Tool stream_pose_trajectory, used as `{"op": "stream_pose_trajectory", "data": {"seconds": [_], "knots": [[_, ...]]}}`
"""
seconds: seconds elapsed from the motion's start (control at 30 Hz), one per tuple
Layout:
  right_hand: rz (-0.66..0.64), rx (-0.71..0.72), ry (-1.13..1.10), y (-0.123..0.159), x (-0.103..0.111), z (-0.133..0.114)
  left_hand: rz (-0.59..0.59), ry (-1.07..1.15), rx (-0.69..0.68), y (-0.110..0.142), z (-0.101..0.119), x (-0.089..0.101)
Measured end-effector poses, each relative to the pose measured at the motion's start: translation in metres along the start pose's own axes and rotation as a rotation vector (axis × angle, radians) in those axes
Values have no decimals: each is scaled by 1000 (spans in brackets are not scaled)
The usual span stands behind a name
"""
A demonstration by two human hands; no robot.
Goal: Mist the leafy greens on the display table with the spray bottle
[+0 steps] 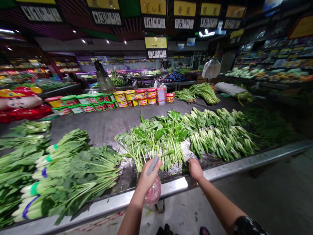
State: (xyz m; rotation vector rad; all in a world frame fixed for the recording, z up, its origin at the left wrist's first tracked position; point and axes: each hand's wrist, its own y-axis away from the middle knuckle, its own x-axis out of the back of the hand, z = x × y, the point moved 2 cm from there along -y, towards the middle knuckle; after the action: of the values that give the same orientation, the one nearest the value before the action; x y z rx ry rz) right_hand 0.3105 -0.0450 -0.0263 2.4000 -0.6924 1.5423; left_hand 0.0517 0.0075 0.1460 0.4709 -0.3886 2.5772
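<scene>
My left hand point(148, 174) is wrapped round what looks like a spray bottle point(153, 193), with a grey top and a round, see-through pinkish body. It is held over the stall's front edge. Loose leafy greens with long stems, like water spinach point(168, 140), lie just beyond it on the dark mesh. My right hand point(195, 169) is closed at the metal rim, close to the stem ends. Its fingertips are turned away, so whatever they hold is hidden.
Bundled greens point(46, 173) with coloured ties lie left, beside loose spinach-like greens point(90, 173). Bok choy point(220, 140) is in rows on the right. Stacked tubs point(97, 101) and long beans point(204, 93) stand behind. A metal rim point(220, 173) borders the stall. Price signs point(156, 47) hang above.
</scene>
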Motion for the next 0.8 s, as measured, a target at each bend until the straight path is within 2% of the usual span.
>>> {"op": "stream_pose_trajectory", "data": {"seconds": [0.2, 0.43, 0.63, 0.8], "knots": [[46, 82, -107, -18, 12, 23, 58, -25, -3, -20, 17, -25], [96, 78, -125, -44, 39, 81, 134, -107, 68, -32, 36, -46], [95, 64, -85, -63, 52, 120, 251, -51, 72, -31, 42, -59], [75, 65, -30, -77, 58, 137, 217, 21, 59, -39, 49, -67]]}}
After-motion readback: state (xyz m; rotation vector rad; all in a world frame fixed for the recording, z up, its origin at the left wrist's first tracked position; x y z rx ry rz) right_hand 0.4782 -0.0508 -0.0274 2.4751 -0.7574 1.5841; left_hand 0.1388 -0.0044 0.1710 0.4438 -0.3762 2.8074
